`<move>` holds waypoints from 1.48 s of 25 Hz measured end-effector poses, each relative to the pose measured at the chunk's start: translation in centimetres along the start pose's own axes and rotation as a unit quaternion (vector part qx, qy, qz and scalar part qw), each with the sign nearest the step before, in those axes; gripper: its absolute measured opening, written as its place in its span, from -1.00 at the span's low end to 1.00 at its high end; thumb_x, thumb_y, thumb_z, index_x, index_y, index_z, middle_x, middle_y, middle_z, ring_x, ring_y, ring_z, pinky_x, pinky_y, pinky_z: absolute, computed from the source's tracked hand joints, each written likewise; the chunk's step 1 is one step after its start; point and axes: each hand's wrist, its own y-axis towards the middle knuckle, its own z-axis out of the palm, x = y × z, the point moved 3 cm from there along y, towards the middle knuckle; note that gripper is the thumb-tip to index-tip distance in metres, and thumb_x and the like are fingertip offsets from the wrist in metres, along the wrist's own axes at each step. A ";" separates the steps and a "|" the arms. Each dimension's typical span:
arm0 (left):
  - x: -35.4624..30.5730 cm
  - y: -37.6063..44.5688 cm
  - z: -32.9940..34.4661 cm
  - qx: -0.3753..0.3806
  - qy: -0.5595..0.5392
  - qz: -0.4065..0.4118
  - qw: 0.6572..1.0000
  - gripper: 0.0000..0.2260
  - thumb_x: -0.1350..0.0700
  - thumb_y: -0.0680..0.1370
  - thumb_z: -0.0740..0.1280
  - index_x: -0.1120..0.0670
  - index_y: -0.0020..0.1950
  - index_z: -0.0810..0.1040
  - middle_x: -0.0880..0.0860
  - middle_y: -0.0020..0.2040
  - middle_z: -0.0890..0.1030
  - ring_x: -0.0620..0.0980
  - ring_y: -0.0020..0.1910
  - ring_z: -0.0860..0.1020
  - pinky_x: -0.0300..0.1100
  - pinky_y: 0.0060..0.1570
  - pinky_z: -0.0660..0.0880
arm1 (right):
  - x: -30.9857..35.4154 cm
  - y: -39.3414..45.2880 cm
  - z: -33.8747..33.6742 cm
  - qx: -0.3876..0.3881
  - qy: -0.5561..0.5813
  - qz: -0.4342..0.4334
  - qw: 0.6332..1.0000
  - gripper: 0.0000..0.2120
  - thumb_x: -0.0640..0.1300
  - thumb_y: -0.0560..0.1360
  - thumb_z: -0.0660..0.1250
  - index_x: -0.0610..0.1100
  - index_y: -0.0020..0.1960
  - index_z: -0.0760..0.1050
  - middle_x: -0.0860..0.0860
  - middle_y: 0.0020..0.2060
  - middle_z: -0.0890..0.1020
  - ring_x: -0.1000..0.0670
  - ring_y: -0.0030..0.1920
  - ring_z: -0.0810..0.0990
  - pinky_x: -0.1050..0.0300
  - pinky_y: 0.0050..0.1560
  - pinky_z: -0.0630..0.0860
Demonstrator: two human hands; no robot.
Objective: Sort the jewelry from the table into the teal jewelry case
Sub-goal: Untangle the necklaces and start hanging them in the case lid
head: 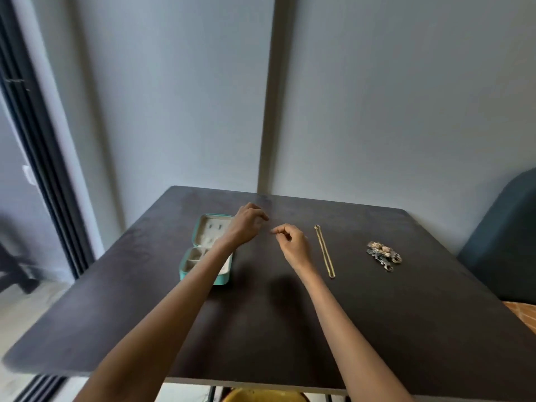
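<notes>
Right hand: the right hand [291,244] hovers above the table with fingers curled inward, thumb and forefinger tips pressed together as if pinching; whatever sits between them is too small to make out.
Left hand: the left hand [246,224] is raised over the case's far right corner, fingers loosely bent and drawn toward the thumb; I cannot tell whether it holds anything.
Gap between hands: the fingertips of both hands point toward each other, close but apart.
Teal jewelry case: the teal jewelry case [203,248] lies open on the table under the left forearm, a rounded rectangular box with a teal outside and pale cream lining; the near half is split into small compartments, the far half is a flat padded panel with a few small dark pieces on it.
Gold chain: a gold chain [324,250] lies stretched straight just right of the right hand, thin and finely linked.
Jewelry pile: a jewelry pile [384,255] of silvery, tangled metal pieces rests farther right, well apart from the case.
Table: the table [261,329] is dark, matte, with rounded corners.
</notes>
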 end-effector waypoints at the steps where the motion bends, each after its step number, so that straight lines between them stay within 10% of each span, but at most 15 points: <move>1: 1.1 -1.0 -1.5 -0.027 0.005 -0.001 1.000 -0.81 0.24 0.52 0.31 0.13 0.09 0.64 0.15 0.16 0.51 0.11 0.23 0.44 -0.14 0.28 0.29 | 0.9 0.1 1.4 0.014 -0.005 0.010 1.000 -0.83 -0.23 0.51 0.25 -0.10 -0.03 0.62 0.03 -0.07 0.64 0.09 -0.07 0.54 0.27 -0.12 0.36; 6: 6.0 -5.2 -6.3 -0.061 0.073 -0.064 0.993 -0.83 0.07 0.51 0.35 0.08 0.03 0.68 0.12 0.04 0.63 0.15 0.07 0.55 -0.08 0.07 0.42 | 2.7 -0.2 7.5 0.079 0.016 0.070 0.994 -0.87 -0.22 0.48 0.30 -0.15 -0.02 0.59 0.11 -0.28 0.55 0.05 -0.14 0.53 0.16 -0.05 0.45; 13: 7.9 -7.9 -5.2 0.028 0.119 -0.077 0.989 -0.78 -0.01 0.48 0.37 -0.05 0.11 0.64 0.02 0.11 0.62 0.04 0.11 0.56 -0.12 0.07 0.42 | 3.3 -1.0 9.1 0.138 -0.074 0.023 0.987 -0.83 -0.17 0.46 0.32 -0.01 0.01 0.61 0.04 -0.05 0.65 0.04 -0.05 0.60 0.14 0.04 0.53; 37: 7.6 -5.4 -5.6 0.131 0.145 0.098 0.976 -0.91 0.19 0.52 0.31 0.07 -0.03 0.61 -0.01 -0.08 0.59 -0.06 -0.18 0.51 -0.31 -0.24 0.31 | 2.8 0.0 8.3 0.187 -0.066 0.023 0.980 -0.79 -0.14 0.40 0.44 0.01 0.01 0.54 0.19 -0.30 0.58 0.10 -0.13 0.57 0.02 0.09 0.53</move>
